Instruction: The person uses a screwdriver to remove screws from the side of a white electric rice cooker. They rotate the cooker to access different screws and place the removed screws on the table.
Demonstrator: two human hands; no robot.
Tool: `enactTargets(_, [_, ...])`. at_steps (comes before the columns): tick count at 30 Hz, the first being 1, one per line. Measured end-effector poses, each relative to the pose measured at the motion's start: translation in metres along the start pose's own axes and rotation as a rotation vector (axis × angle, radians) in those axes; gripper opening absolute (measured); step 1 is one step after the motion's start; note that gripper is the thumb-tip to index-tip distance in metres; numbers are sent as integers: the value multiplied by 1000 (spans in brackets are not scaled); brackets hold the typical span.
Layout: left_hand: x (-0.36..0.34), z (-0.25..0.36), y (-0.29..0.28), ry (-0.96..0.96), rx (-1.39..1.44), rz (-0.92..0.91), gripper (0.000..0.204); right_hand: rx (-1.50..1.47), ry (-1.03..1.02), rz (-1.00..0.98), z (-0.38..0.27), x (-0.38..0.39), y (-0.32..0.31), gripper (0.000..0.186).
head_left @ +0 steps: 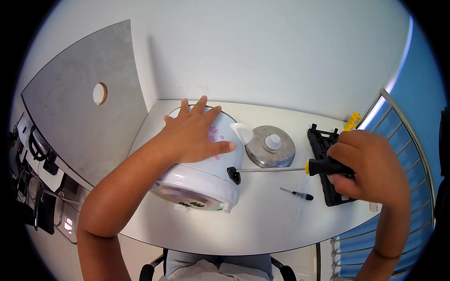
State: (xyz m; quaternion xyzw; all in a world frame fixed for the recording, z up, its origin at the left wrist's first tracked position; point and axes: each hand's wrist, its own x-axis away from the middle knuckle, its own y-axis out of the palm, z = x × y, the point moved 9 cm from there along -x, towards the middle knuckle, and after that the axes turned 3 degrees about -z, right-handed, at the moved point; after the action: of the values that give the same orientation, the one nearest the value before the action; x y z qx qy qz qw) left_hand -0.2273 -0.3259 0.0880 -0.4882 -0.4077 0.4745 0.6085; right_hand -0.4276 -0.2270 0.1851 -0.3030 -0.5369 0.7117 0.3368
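Note:
A white rice cooker [201,174] with pink flower prints lies tipped on its side, its control panel toward me. My left hand [194,133] rests on its body with the fingers spread. In my right hand [370,164] is a screwdriver [328,166] with a black and yellow handle, gripped in closed fingers. Its long shaft points left, and the tip meets the black socket piece [234,175] on the cooker's side. Whether the tip sits in a screw is too small to tell. A white side handle [242,133] juts out above that socket.
A round metal lid [271,146] with a white knob lies right of the cooker. Nearby are a small screwdriver [297,193], a black tool case [323,140] under my right hand, and a yellow item [352,122]. A grey partition [89,93] stands left; metal railing [412,136] runs along the right.

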Motion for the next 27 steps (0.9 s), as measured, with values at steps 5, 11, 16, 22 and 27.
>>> enactTargets(5, [-1,2,1,73,15,18,86,-118,11,-178,18,-9,10,23])
enactTargets(11, [-2,14,5,80,-56,-6,87,-136,18,-219,20,-9,8,23])
enactTargets(16, [-3,17,5,93,-72,-18,87,-76,-9,-184,17,-4,11,23])
enactTargets(22, [-5,17,6,115,-78,-8,87,43,-108,-41,9,3,9,27])
enactTargets(27, [-5,14,6,120,-79,-5,87,197,-236,125,-11,6,-1,30])
